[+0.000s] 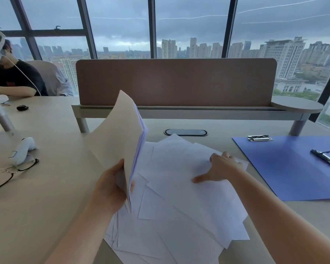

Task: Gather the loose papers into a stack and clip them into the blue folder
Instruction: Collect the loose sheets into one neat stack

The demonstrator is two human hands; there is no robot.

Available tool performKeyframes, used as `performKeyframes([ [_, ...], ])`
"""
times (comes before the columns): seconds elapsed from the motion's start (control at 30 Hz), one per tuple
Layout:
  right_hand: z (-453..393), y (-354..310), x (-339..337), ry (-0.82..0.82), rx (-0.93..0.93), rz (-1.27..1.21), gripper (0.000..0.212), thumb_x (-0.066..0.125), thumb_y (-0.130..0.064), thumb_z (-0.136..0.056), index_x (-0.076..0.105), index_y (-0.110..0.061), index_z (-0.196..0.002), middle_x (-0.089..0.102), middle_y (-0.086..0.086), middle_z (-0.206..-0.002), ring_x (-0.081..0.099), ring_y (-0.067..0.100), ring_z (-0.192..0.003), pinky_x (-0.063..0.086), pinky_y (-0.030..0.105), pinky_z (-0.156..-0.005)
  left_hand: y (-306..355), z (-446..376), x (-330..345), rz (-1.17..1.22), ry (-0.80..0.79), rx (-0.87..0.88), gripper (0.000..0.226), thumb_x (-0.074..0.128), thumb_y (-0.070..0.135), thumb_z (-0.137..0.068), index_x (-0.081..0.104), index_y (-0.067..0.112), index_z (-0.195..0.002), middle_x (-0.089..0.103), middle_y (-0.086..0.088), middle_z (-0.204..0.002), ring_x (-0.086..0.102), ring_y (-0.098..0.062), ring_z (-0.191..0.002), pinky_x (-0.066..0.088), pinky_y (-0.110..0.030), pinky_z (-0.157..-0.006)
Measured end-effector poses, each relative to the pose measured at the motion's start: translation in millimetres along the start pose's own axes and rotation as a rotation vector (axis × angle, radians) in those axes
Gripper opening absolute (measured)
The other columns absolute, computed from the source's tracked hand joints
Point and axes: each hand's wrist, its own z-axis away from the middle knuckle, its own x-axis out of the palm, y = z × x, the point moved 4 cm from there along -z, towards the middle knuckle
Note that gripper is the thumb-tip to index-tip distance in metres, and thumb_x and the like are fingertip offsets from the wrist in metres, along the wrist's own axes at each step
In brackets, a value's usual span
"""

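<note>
Bare bench (51,187) lies open at 9 o'clock of the loose papers (179,202), hemmed only by the glasses (10,172) and a white object (26,147) near the left edge. At 12 o'clock the divider panel (176,81) and its shelf rail block the way. At 3 o'clock the open blue folder (286,168) covers the bench, its two metal clips (325,158) raised above it. A narrow bare strip runs between papers and folder.

Beige desk (46,197). Black-rimmed glasses (10,173) lying near left edge, just beside a white object (25,147), kind unclear. Brown divider panel (176,81) standing on grey shelf (198,113) at far side. Oval cable port (185,132) below shelf. Small black item (22,107) far left. Seated person (11,77) beyond. City skyline through windows (189,25).
</note>
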Motion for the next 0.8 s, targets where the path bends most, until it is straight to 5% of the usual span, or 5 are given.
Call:
performKeyframes([
  [0.27, -6, 17, 7, -0.009, 0.171, -0.047, 0.168, 0.041, -0.105, -0.003, 0.029, -0.026, -0.151, 0.038, 0.003, -0.153, 0.035, 0.028, -0.142, 0.037, 0.046, -0.107, -10, 0, 0, -0.022, 0.059, 0.028, 0.028, 0.051, 0.017, -0.097, 0.065, 0.013, -0.074, 0.059, 0.0, -0.051, 0.055, -0.016, -0.038, 0.053, -0.028, -0.063],
  [0.37, -6, 25, 7, 0.05, 0.207, -0.046, 0.16, 0.036, -0.107, -0.012, 0.033, -0.027, -0.15, 0.043, 0.002, -0.151, 0.039, 0.029, -0.139, 0.038, 0.043, -0.101, -10, 0, 1, 0.003, 0.051, 0.048, 0.041, 0.049, 0.015, -0.099, 0.069, 0.011, -0.063, 0.058, -0.001, -0.05, 0.054, -0.017, -0.038, 0.05, -0.033, -0.079],
  [0.47, 4, 21, 18, 0.032, 0.179, -0.062, 0.147, 0.036, -0.106, -0.034, 0.018, -0.024, -0.155, 0.022, 0.013, -0.161, 0.018, 0.035, -0.148, 0.025, 0.051, -0.114, -12, 0, 1, 0.006, 0.058, 0.064, 0.048, 0.051, 0.015, -0.099, 0.073, 0.01, -0.057, 0.062, -0.001, -0.053, 0.058, -0.018, -0.039, 0.044, -0.039, -0.098],
  [0.7, 27, 0, 45, 0.047, -0.027, -0.108, 0.129, 0.033, -0.101, -0.054, 0.004, -0.03, -0.157, -0.006, 0.012, -0.167, -0.013, 0.027, -0.153, -0.006, 0.052, -0.121, -14, -3, -3, -0.001, 0.091, 0.055, 0.039, 0.056, 0.017, -0.096, 0.079, 0.011, -0.065, 0.072, -0.001, -0.068, 0.068, -0.018, -0.052, 0.047, -0.041, -0.096],
  [0.8, 33, -5, 45, 0.048, -0.134, -0.113, 0.126, 0.041, -0.1, -0.052, 0.009, -0.034, -0.155, 0.001, 0.007, -0.166, -0.01, 0.021, -0.153, -0.006, 0.05, -0.121, -10, -3, -6, -0.076, 0.108, 0.062, 0.022, 0.06, 0.018, -0.094, 0.077, 0.011, -0.105, 0.076, -0.003, -0.097, 0.072, -0.021, -0.081, 0.049, -0.041, -0.096],
])
